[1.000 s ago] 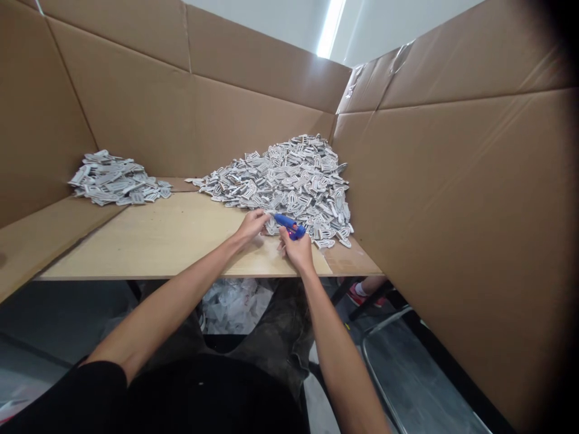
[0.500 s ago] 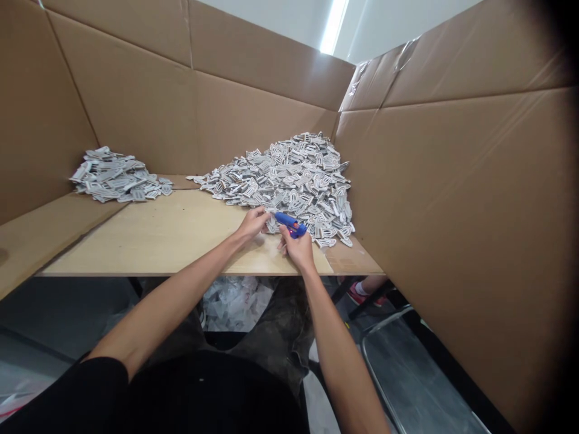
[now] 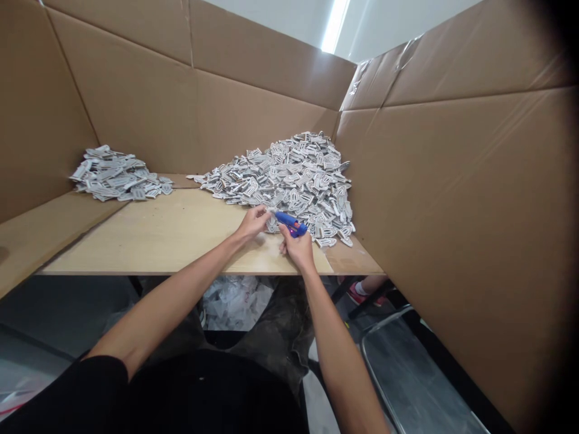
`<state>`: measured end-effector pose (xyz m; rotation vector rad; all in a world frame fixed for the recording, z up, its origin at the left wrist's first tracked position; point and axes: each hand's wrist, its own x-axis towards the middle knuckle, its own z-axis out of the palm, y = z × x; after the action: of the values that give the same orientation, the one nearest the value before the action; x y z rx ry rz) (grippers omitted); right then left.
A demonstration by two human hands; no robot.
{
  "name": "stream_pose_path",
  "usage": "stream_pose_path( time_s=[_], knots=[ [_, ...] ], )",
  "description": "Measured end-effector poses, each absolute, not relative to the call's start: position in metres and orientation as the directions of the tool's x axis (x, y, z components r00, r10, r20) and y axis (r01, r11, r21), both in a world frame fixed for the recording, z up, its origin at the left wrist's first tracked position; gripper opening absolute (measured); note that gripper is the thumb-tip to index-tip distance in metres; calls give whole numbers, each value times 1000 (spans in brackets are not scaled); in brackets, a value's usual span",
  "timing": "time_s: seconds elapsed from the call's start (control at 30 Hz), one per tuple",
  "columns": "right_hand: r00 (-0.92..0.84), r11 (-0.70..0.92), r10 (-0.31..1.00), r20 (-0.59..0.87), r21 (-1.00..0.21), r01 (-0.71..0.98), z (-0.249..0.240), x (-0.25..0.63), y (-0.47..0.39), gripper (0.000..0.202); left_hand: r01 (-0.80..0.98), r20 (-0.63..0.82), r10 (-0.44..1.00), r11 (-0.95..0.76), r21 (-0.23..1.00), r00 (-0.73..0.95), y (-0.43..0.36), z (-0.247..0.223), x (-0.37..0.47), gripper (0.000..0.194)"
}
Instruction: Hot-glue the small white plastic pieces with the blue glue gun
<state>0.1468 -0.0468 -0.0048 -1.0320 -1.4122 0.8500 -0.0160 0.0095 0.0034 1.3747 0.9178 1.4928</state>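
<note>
My right hand [image 3: 298, 246] is closed round a blue tool [image 3: 290, 222] with a red-orange spot on it, at the front edge of a large pile of flat grey-white pieces [image 3: 298, 175]. The tool's tip points left, towards my left hand [image 3: 254, 223]. Thumb and fingers of that hand pinch a small pale piece [image 3: 271, 212] right at the tip; it is partly hidden and hard to tell from the pile behind. Both hands are just above the pale wooden tabletop [image 3: 163, 232].
A smaller pile of similar pieces [image 3: 115, 175] lies at the back left. Tall cardboard walls [image 3: 271, 96] stand round the table. Below the front edge are a bag of clear plastic [image 3: 237, 301], a metal-framed chair [image 3: 416, 367] and a person's red shoe [image 3: 357, 293].
</note>
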Motion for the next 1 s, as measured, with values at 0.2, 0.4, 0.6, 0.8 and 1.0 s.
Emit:
stream_pose_path(
  time_s=[0.2, 0.4, 0.6, 0.8, 1.0],
  knots=[
    [30, 340, 938, 345, -933, 118, -5, 146, -46, 53, -107, 367, 930, -366, 925, -9, 10, 1, -16, 30],
    [28, 349, 934, 356, -926, 142, -5, 147, -47, 54, -53, 424, 905, -424, 904, -4, 9, 0, -18, 29],
    [57, 364, 925, 376, -918, 157, -5, 147, -48, 52, 47, 466, 884, -465, 884, -29, 7, 1, -20, 26],
    [81, 393, 902, 423, -885, 251, -11, 148, -43, 45, 93, 486, 874, -485, 870, 8, 5, 0, -22, 28],
    [13, 495, 835, 550, -761, 419, -18, 149, -38, 45, 168, 566, 824, -560, 811, 16, 3, 0, -24, 28]
  ],
)
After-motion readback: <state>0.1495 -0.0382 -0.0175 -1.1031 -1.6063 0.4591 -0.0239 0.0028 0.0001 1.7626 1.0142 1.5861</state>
